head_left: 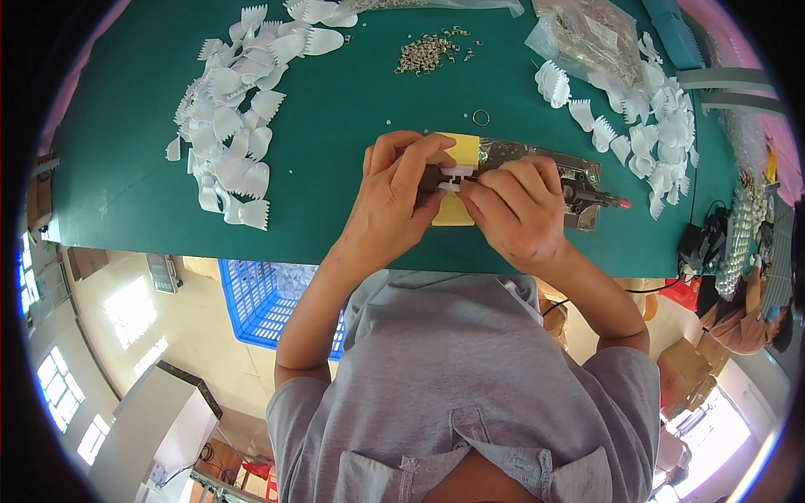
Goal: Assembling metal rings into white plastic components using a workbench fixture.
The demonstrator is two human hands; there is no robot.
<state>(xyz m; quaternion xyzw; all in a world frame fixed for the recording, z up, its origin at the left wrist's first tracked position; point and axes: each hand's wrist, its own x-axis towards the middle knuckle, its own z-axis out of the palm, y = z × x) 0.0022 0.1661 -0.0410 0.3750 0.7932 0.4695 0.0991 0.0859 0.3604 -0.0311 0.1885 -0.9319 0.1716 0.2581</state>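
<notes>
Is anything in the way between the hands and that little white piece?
Nothing visible is in the way. The left hand and the right hand both already touch the small white piece with their fingertips, over the yellow pad on the green table.

Left hand [390,197] and right hand [516,210] close together, fingers [419,159] curled, pinching; forearms bent inward.

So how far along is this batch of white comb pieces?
Hard to say which pile is finished: white toothed pieces lie heaped on the green mat at both sides. In hand: the left hand and right hand press one white piece onto the metal jig. Small metal rings remain loose.
</notes>
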